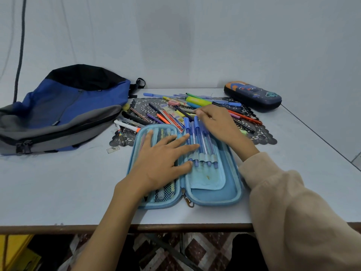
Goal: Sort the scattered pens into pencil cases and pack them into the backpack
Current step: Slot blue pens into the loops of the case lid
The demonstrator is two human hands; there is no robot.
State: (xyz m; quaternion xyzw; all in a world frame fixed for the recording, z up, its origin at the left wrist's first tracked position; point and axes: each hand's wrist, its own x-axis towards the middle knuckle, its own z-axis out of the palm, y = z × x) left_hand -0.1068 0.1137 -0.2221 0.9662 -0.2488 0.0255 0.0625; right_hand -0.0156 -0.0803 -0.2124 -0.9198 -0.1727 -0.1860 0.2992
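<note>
Beige sleeve point(293, 202), lower right, just beside the open light-blue pencil case point(232, 184). Left hand point(158, 159): fingers spread flat, pressed on the case's mesh half and the blue pens point(203, 145) in its loops. Right hand point(216, 122): fingers curled at the near edge of the scattered pens point(156, 116), just above the case; whether one is pinched cannot be told. Pile axes fanned, mostly diagonal — right hand judged nearer. Backpack point(64, 106) at left, dark pencil case point(254, 96) upper right — pale tabletop point(58, 192), blank wall point(195, 45).

Before you lay the open pencil case point(231, 192) (pens point(203, 145) slotted in its right half). Behind it, loose pens point(166, 116) covered a mat point(261, 133); backpack point(64, 106) at left, closed pencil case point(254, 96) at back right.
</note>
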